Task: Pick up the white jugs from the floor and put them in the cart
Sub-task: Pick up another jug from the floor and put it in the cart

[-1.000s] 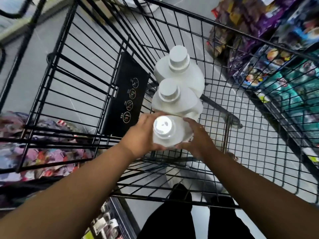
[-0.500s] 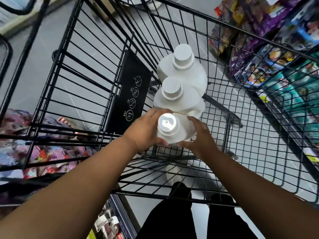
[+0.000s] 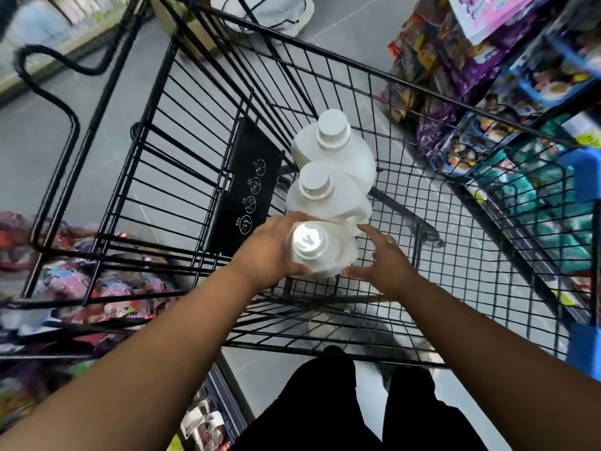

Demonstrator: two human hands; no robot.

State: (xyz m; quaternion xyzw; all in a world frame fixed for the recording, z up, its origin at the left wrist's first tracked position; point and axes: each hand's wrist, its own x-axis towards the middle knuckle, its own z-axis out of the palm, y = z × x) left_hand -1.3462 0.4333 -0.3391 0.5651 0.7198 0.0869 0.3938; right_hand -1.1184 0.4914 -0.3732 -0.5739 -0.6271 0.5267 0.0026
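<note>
Head view: right hand released nearest jug, fingers spread; left hand still grips.

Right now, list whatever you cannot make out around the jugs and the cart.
All in the head view:
1. Nearest jug: its base is hidden by its own body and the left hand, so I cannot tell whether it is resting or held up.
2. Right hand: unclear whether it touches that jug or is just apart from it.
3. Pale shape under the cart: blurred behind the wires.
4. White object: cut off by the top edge.
</note>
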